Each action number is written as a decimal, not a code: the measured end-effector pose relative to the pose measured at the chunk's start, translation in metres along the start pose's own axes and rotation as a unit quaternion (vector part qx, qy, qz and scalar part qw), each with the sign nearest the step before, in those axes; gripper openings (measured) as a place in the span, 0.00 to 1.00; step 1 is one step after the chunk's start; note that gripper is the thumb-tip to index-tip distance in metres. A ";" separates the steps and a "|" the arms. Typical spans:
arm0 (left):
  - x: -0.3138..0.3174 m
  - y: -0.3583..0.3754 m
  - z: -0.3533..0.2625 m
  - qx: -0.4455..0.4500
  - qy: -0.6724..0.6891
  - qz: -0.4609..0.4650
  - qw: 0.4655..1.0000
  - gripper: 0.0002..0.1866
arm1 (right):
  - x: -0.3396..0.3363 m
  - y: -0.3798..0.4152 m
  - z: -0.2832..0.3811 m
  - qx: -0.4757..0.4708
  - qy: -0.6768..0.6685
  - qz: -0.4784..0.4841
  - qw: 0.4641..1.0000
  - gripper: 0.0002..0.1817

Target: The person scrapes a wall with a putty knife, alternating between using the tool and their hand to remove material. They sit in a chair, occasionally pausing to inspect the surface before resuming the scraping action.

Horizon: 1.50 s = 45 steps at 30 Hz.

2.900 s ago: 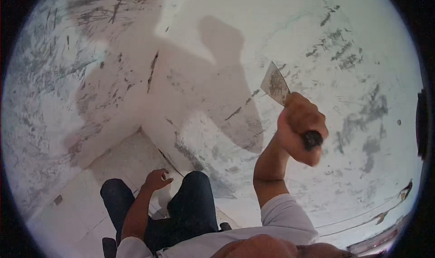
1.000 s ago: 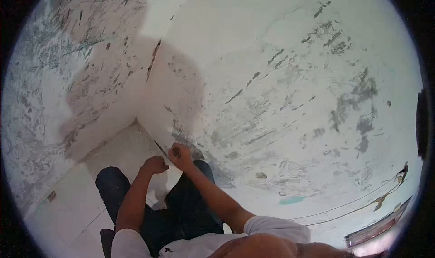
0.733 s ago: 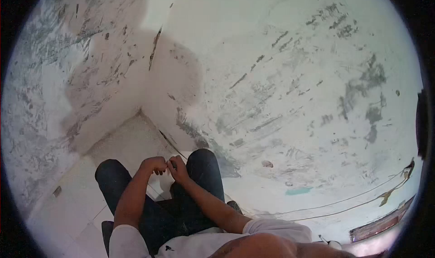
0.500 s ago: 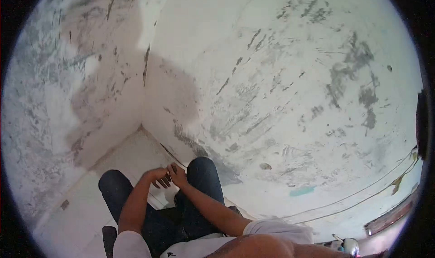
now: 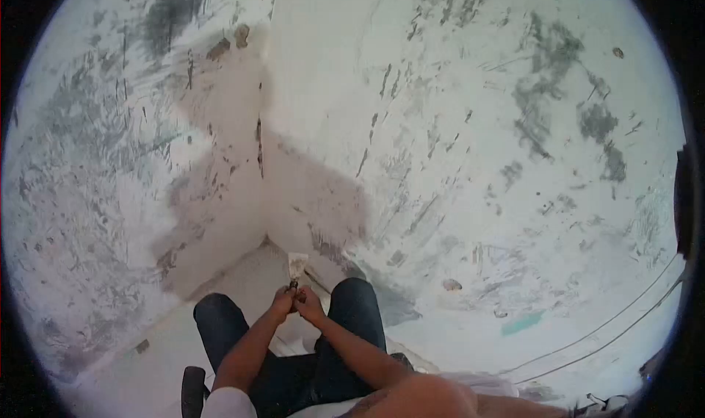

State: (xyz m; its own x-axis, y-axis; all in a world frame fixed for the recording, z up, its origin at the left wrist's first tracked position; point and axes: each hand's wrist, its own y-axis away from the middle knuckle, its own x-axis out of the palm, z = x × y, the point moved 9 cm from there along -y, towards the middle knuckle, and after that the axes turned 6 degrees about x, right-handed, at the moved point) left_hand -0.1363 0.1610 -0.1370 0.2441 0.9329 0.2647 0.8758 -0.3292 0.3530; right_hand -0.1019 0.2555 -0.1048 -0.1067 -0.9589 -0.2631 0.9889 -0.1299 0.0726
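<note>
A scraper with a broad, pale, stained blade (image 5: 297, 262) points away from me towards the corner, its dark handle (image 5: 294, 285) low between my hands. My left hand (image 5: 282, 300) closes round the handle from the left. On the other side my right hand (image 5: 310, 305) is closed against the same handle, the two hands touching. Both sit above the gap between my knees in dark jeans (image 5: 354, 304). Finger details are small and partly hidden.
Two patchy white walls with grey scuffs (image 5: 547, 87) meet at a cracked corner line (image 5: 260, 142). Pale floor (image 5: 165, 359) lies below. A black armrest (image 5: 193, 388) is beside my left arm. Cables (image 5: 587, 337) run along the lower right.
My view has shifted, so the corner sits lower and further right. My hands have come together on the handle, and the scraper's blade now shows ahead of them.
</note>
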 end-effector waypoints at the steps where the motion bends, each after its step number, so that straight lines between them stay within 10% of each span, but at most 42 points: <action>1: 0.006 -0.002 -0.006 0.012 -0.002 0.002 1.000 0.13 | -0.005 -0.008 0.013 -0.068 0.036 -0.026 0.997 0.10; 8: 0.021 0.010 -0.027 0.058 -0.014 -0.027 0.998 0.11 | -0.037 -0.022 -0.018 0.117 -0.132 -0.115 0.978 0.19; 13: 0.034 0.015 -0.028 0.117 -0.015 -0.046 0.992 0.12 | -0.036 -0.024 -0.019 0.012 -0.129 -0.078 0.989 0.25; 18: 0.067 0.032 -0.030 0.051 0.051 0.050 0.996 0.10 | -0.057 -0.020 0.001 0.115 -0.252 -0.094 0.956 0.19; 27: 0.121 0.035 -0.076 0.089 0.092 0.138 0.982 0.11 | -0.125 -0.043 0.102 -0.076 -0.227 -0.128 0.962 0.16; 35: 0.184 0.053 -0.315 0.520 0.032 0.167 0.837 0.29 | -0.215 -0.066 0.370 -0.285 -0.139 -0.208 0.925 0.16; 45: 0.175 0.020 -0.355 0.447 0.162 0.288 0.831 0.34 | -0.222 -0.121 0.457 -0.300 -0.074 -0.250 0.918 0.12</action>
State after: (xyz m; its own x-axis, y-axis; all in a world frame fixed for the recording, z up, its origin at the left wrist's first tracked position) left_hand -0.2233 0.2663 0.2352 0.7314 0.5229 0.4378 0.6479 -0.3326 -0.6852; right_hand -0.2454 0.3688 0.3844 -0.5311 -0.8471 0.0174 0.6873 -0.4427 -0.5758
